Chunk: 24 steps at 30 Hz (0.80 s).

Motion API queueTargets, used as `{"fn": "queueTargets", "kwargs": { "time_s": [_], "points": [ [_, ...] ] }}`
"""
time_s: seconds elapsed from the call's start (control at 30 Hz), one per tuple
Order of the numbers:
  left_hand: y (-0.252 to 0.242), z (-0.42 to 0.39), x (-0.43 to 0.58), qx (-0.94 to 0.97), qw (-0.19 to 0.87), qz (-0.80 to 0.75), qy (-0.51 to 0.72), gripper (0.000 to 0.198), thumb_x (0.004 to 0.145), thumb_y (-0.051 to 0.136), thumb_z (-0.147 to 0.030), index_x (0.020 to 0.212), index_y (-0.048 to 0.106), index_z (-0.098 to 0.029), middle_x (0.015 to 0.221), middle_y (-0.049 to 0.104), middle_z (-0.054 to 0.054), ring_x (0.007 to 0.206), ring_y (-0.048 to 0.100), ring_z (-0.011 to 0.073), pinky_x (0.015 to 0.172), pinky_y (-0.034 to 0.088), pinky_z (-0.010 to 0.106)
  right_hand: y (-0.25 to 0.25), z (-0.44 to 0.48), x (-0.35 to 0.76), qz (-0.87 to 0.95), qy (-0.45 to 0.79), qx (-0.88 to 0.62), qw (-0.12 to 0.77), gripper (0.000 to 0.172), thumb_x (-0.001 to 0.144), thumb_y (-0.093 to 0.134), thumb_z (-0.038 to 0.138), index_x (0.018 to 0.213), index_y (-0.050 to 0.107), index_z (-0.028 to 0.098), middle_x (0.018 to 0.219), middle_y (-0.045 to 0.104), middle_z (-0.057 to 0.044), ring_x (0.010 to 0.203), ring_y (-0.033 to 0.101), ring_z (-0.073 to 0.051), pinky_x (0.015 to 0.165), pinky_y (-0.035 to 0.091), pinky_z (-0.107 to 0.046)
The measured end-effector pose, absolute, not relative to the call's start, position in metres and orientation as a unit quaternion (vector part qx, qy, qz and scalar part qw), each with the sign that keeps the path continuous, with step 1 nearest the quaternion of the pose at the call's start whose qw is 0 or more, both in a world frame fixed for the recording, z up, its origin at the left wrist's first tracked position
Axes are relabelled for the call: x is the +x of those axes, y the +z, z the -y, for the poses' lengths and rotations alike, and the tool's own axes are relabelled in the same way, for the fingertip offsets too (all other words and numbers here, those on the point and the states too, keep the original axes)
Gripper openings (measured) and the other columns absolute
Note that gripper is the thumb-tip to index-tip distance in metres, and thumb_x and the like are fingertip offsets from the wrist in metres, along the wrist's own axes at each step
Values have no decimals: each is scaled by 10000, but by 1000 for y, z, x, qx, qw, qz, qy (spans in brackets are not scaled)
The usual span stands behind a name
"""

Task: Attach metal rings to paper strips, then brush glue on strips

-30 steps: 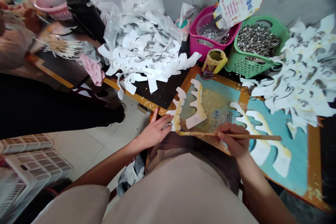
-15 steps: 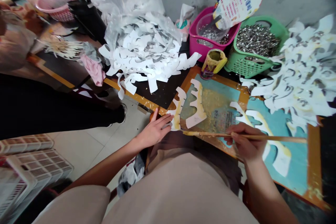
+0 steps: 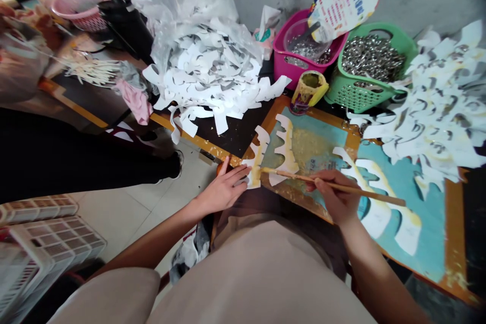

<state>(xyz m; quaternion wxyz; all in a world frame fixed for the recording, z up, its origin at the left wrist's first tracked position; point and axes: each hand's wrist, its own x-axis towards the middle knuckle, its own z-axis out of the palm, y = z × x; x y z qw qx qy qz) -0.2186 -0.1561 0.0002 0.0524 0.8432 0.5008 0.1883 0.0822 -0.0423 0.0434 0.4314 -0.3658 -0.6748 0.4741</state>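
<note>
Head cam: the left hand (image 3: 223, 188) lies open with fingers spread, pinning a white paper cutout (image 3: 256, 172) at lower middle of the frame on a yellow-smeared board (image 3: 273, 104). The right hand (image 3: 332, 197) has a narrow grip on a wooden brush (image 3: 372, 196), its tip at that cutout.

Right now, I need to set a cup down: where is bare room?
Dark tabletop between the heap of white paper cutouts and the painted board; also floor tile beside the left hand. Crowded: the yellow-stained pot, green basket of metal rings and second cutout heap beyond the board.
</note>
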Motion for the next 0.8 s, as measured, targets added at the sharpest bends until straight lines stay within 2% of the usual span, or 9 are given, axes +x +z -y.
{"fn": "queueTargets", "kwargs": {
  "time_s": [0.13,0.23,0.37,0.5,0.63,0.8],
  "points": [
    [1,156,-218,842,54,-505,183,174,951,496,-141,921,666,-163,1402,593,170,1374,498,318,1200,-61,687,43,40,79,666,429,-358,494,84,875,676,229,919,742,257,812,745,-27,623,699,-196,596,578,-344],
    [2,156,-218,840,63,-506,187,181,954,492,-145,922,668,-176,1411,591,152,1380,493,307,1207,-60,676,40,40,83,627,459,-346,526,57,872,680,270,896,732,267,790,741,-28,615,690,-214,598,586,-384],
    [3,156,-218,841,55,-504,188,173,952,496,-142,912,663,-168,1380,614,163,1362,514,307,1211,-51,673,33,41,94,630,525,-346,456,111,848,704,344,802,719,245,725,734,-35,511,655,-200,484,552,-352],
    [3,155,-219,843,58,-499,193,170,951,496,-143,902,657,-167,1385,609,166,1360,516,312,1207,-60,678,31,39,98,680,524,-345,379,99,850,696,331,841,737,241,697,733,-35,549,679,-204,505,552,-330],
    [3,155,-219,838,75,-501,200,168,952,501,-149,892,656,-174,1392,606,152,1369,505,306,1207,-59,677,36,35,92,711,483,-336,386,80,868,667,292,893,733,254,691,734,-19,589,685,-195,533,544,-315],
    [4,155,-219,839,76,-503,195,160,948,505,-151,906,658,-177,1394,605,155,1363,511,306,1212,-47,675,39,26,77,745,439,-304,399,53,854,679,287,841,726,266,754,750,-29,691,709,-230,638,582,-382]
  ]
}}
